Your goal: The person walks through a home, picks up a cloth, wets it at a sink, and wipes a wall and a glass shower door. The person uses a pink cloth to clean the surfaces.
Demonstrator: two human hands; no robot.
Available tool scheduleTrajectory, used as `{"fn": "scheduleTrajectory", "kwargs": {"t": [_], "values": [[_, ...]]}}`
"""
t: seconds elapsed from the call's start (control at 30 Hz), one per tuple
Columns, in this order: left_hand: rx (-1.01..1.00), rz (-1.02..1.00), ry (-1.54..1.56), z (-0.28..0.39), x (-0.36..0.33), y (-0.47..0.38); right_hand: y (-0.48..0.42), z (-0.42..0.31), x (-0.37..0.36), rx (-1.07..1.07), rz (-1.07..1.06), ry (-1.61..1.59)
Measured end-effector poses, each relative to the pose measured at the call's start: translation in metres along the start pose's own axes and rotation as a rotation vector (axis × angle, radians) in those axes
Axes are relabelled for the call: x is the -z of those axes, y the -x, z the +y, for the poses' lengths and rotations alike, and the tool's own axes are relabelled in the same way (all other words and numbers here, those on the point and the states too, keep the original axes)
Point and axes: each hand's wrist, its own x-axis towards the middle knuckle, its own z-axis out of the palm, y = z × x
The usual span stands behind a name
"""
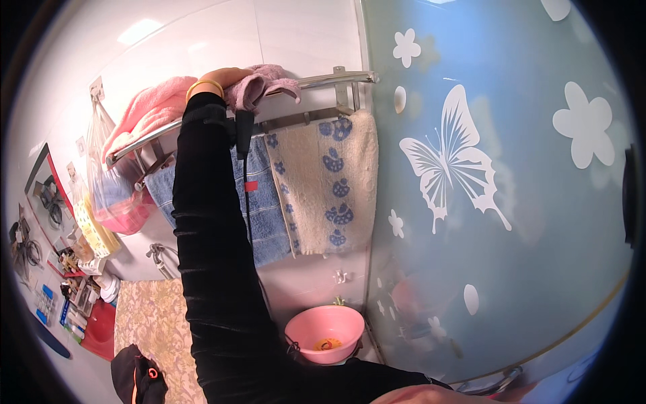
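My left hand (pixel 229 78), with a yellow band at the wrist and a black sleeve, reaches up to the metal towel rack. It grips a bunched mauve towel (pixel 260 86) on the top bar; the towel hides the fingertips. A black device (pixel 245 132) with a cable hangs beside the wrist. Left of the hand a pink towel (pixel 151 108) lies over the metal towel rack (pixel 335 79). Below hang a blue towel (pixel 270 207) and a beige towel with blue patterns (pixel 330 187). My right hand is out of view.
A pink plastic basin (pixel 325 328) stands low below the towels. At right is a frosted glass panel (pixel 444 272) with a butterfly. Left are a hanging plastic bag (pixel 108 187), a red-framed mirror (pixel 48 197), a red sink (pixel 101 325) and a floral-patterned cover (pixel 149 313).
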Motion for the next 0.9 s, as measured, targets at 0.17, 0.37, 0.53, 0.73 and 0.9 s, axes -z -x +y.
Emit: {"fn": "scheduleTrajectory", "kwargs": {"t": [0.17, 0.37, 0.53, 0.73, 0.9], "values": [[0.218, 0.048, 0.570, 0.048, -0.002, -0.027, 0.000, -0.002, -0.010, 0.002, 0.374, 0.155], [0.023, 0.206, 0.331, 0.132, -0.020, -0.104, -0.001, -0.007, -0.001, -0.034, 0.277, 0.071], [0.022, 0.634, 0.375, 0.157, -0.037, -0.106, -0.012, -0.007, 0.002, -0.067, 0.207, -0.061], [-0.243, 0.865, 0.201, 0.173, -0.022, -0.029, -0.030, -0.005, 0.012, -0.350, 0.003, -0.498], [-0.183, 0.756, 0.047, 0.129, -0.008, 0.049, -0.050, -0.004, 0.016, -0.708, -0.075, -0.994]]}}
